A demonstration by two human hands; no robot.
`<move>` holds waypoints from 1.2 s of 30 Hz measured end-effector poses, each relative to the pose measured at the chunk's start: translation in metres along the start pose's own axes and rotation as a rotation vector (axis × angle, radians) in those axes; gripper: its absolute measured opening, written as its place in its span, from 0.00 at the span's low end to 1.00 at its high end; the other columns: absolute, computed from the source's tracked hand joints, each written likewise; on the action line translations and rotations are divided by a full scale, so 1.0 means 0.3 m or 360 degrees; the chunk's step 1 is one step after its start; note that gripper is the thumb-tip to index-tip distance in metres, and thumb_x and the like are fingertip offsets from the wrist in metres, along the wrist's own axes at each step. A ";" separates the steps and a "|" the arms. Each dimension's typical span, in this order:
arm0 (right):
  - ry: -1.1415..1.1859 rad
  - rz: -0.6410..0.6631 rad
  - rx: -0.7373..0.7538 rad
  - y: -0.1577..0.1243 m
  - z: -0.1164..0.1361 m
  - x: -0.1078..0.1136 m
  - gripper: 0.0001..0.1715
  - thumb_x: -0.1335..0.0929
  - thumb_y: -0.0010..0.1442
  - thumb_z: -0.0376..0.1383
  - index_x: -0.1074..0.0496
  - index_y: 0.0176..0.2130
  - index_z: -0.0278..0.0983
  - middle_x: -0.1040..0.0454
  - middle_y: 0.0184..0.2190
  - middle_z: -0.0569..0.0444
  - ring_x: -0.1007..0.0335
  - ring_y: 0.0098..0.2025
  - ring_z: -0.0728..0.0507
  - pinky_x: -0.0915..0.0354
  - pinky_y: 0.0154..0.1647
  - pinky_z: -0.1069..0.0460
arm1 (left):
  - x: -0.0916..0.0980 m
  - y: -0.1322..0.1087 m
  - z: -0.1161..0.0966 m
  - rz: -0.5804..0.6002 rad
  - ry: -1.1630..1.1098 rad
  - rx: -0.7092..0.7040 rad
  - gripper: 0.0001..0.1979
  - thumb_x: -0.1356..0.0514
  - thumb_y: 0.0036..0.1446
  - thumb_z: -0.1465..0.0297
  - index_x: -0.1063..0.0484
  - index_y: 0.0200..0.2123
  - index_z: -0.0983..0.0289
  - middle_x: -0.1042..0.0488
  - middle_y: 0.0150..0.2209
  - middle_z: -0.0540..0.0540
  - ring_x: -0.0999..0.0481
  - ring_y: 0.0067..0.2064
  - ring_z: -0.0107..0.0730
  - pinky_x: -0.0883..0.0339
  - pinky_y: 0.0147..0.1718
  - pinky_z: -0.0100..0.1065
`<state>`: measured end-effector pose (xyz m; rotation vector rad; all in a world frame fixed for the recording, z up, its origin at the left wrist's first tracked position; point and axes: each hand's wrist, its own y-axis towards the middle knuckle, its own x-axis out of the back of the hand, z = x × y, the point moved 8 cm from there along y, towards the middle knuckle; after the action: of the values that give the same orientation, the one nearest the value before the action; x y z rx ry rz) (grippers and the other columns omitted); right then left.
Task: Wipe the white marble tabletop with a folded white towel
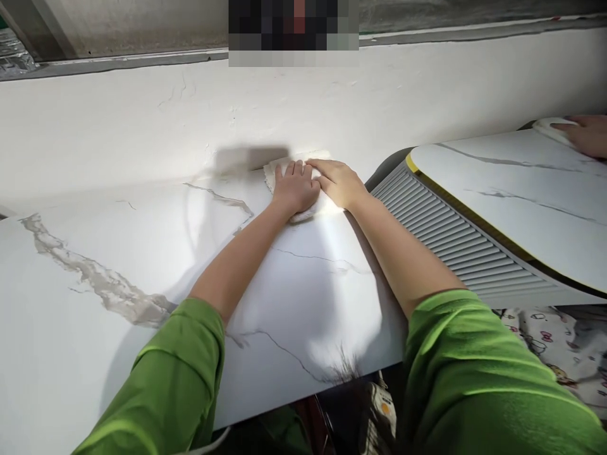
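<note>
A pale, off-white cloth [325,203] lies on the marble-patterned white tabletop [303,284], at its far edge by the wall. My left hand [296,188] rests flat on the cloth, its fingers stretched out and slightly spread. Touching the cloth's right side is my right hand [340,183], fingers extended toward the left hand, with its palm turned down. The two hands nearly meet at the thumbs. Parts of the cloth are hidden beneath them.
A white wall [142,126] runs behind the table. To the right stands another marble-patterned top [531,183] with gold trim and a ribbed grey side [450,234]. Another person's hand [585,134] presses a white cloth [552,129] there. Printed fabric [545,335] shows below.
</note>
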<state>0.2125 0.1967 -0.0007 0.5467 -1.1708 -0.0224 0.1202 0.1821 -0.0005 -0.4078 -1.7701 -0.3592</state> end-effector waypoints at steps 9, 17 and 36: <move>-0.0097 0.0038 -0.0052 -0.212 0.131 0.055 0.30 0.42 0.60 0.36 0.32 0.60 0.36 0.29 0.59 0.47 0.34 0.61 0.33 0.39 0.63 0.34 | -0.003 -0.226 -0.063 0.0044 -0.0020 -0.0122 0.29 0.60 0.68 0.67 0.51 0.70 0.70 0.54 0.72 0.60 0.57 0.73 0.42 0.67 0.70 0.52; -0.0112 -0.0031 0.0061 -0.615 0.381 0.196 0.32 0.42 0.61 0.34 0.35 0.62 0.39 0.28 0.59 0.49 0.33 0.61 0.36 0.40 0.65 0.33 | -0.003 -0.638 -0.232 -0.0097 0.0018 -0.0331 0.28 0.55 0.68 0.66 0.44 0.66 0.75 0.46 0.69 0.68 0.49 0.71 0.50 0.59 0.68 0.58; -0.0124 0.0130 0.0106 -0.274 0.491 0.013 0.31 0.43 0.58 0.31 0.34 0.59 0.31 0.27 0.57 0.41 0.32 0.58 0.33 0.38 0.61 0.36 | 0.058 -0.499 0.071 0.0013 -0.0045 -0.0083 0.29 0.59 0.68 0.69 0.49 0.69 0.73 0.50 0.71 0.63 0.52 0.72 0.44 0.65 0.69 0.54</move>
<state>0.1066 0.0658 0.0089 0.5602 -1.2724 0.0660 0.0298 0.0598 0.0077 -0.4590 -1.7888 -0.3966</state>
